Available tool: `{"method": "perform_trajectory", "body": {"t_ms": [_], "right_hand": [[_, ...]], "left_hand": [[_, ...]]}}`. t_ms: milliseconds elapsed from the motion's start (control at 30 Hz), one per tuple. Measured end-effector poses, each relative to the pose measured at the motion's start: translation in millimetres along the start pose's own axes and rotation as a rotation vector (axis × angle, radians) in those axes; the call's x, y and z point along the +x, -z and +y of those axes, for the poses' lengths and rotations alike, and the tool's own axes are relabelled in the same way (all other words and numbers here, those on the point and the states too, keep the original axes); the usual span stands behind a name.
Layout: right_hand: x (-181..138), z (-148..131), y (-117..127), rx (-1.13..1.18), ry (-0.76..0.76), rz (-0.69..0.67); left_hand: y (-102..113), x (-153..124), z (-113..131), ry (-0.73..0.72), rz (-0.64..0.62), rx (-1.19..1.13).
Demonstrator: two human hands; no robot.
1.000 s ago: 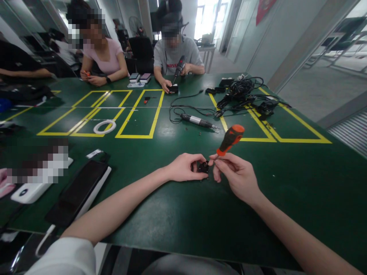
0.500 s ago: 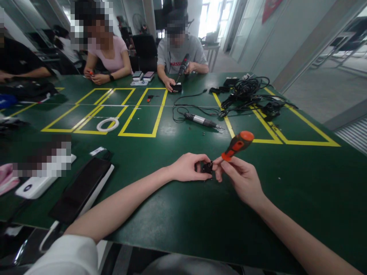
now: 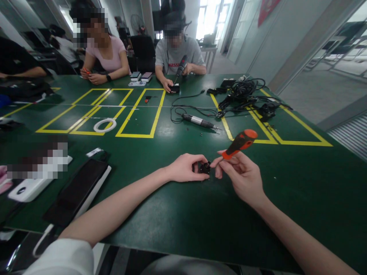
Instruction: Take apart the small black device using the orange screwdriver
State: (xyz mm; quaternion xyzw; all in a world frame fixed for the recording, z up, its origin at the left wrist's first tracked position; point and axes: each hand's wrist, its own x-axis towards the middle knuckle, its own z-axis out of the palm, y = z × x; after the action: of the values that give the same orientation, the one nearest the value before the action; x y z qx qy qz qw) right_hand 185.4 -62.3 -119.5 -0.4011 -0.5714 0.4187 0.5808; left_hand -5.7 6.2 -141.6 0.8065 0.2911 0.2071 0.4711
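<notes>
Between the thumb and fingers of my left hand (image 3: pixel 185 168) is a small black part (image 3: pixel 205 167), held at the table surface. Its exact kind is too small to tell. My right hand (image 3: pixel 245 173) is closed on a screwdriver (image 3: pixel 240 144) with an orange and black handle. The handle tilts up to the right, and the shaft is mostly hidden by my fingers. The fingertips of my right hand are close beside the black part; whether they touch it I cannot tell.
Across the green table (image 3: pixel 160 214) lie an electric screwdriver (image 3: pixel 197 120) with its cord, a tangle of black cables (image 3: pixel 243 93) and a white tape roll (image 3: pixel 104 125). Black-topped white devices (image 3: pixel 77 187) stand at left. Opposite, a person holds a power drill (image 3: pixel 181 67) over a black part.
The view has shifted slightly, moving the table things a little left. The screwdriver handle leans further right. Both hands keep their holds.
</notes>
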Motion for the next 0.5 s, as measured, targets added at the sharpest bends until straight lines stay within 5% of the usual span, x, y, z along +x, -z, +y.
{"method": "perform_trajectory", "body": {"t_ms": [500], "right_hand": [[1.6, -3.6, -2.9, -0.018, 0.016, -0.028]], "left_hand": [[1.0, -1.1, 2.2, 0.020, 0.001, 0.009]]}}
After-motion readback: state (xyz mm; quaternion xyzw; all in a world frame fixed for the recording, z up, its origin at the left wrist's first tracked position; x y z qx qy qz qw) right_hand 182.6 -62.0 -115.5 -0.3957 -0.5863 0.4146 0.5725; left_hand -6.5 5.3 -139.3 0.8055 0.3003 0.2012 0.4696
